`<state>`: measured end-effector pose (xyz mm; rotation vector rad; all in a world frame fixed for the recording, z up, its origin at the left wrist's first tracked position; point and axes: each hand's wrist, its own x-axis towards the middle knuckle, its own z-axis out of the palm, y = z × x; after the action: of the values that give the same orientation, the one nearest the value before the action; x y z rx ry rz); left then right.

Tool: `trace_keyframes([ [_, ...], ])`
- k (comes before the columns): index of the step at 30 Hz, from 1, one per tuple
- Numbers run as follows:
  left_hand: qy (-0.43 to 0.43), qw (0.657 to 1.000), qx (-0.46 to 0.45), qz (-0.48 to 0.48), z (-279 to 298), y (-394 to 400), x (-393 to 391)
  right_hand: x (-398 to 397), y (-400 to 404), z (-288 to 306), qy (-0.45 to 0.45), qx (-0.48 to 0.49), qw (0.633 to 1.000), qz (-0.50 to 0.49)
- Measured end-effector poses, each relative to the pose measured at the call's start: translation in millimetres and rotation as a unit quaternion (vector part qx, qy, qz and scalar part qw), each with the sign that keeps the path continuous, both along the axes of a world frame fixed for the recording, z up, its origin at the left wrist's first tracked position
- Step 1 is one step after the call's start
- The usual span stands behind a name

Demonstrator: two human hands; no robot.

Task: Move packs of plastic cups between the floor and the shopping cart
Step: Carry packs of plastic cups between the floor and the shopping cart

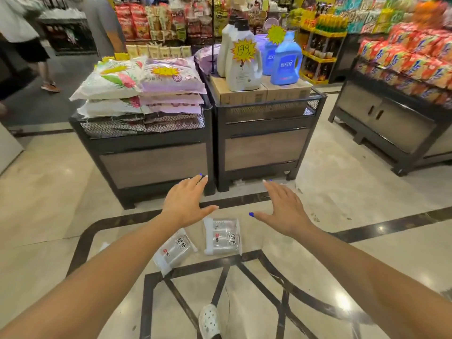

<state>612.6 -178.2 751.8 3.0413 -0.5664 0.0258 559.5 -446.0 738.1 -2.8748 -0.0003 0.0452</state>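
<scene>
Two clear packs of plastic cups lie flat on the marble floor in front of me: a left pack (174,251), turned at a slant, and a right pack (222,236), lying nearly straight. My left hand (187,201) hovers above and just beyond the left pack, palm down, fingers spread, holding nothing. Stretched out to the right of the right pack, my right hand (283,208) is likewise flat and empty. Both arms reach forward from the bottom corners. No shopping cart is in view.
Two black display stands face me: the left stand (151,165) piled with rice bags, the right stand (266,148) with boxes and detergent bottles. A long snack shelf (391,118) runs on the right. People stand at the far left. My white shoe (209,321) is below.
</scene>
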Motion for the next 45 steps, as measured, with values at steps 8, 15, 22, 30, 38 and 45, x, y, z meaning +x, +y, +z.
trace_keyframes([
  [8, 0.065, 0.997, 0.040, 0.002, -54, -14, 147, 140, -20, -65, 0.044, -0.002, 0.999, -0.018],
  [15, 0.141, 0.989, 0.037, 0.029, -165, -42, 210, 220, -44, -164, 0.100, -0.014, 0.995, -0.008],
  [22, 0.172, 0.984, 0.022, 0.042, -358, -61, 266, 290, -62, -336, 0.119, -0.022, 0.992, 0.016],
  [30, 0.208, 0.977, 0.017, 0.053, -637, -67, 310, 342, -53, -627, 0.158, -0.014, 0.987, -0.004],
  [38, 0.242, 0.960, -0.019, 0.137, -848, -46, 329, 365, -45, -850, 0.190, 0.007, 0.981, -0.034],
  [45, 0.308, 0.867, -0.258, 0.294, -904, -51, 320, 357, -46, -913, 0.277, 0.266, 0.915, -0.122],
])
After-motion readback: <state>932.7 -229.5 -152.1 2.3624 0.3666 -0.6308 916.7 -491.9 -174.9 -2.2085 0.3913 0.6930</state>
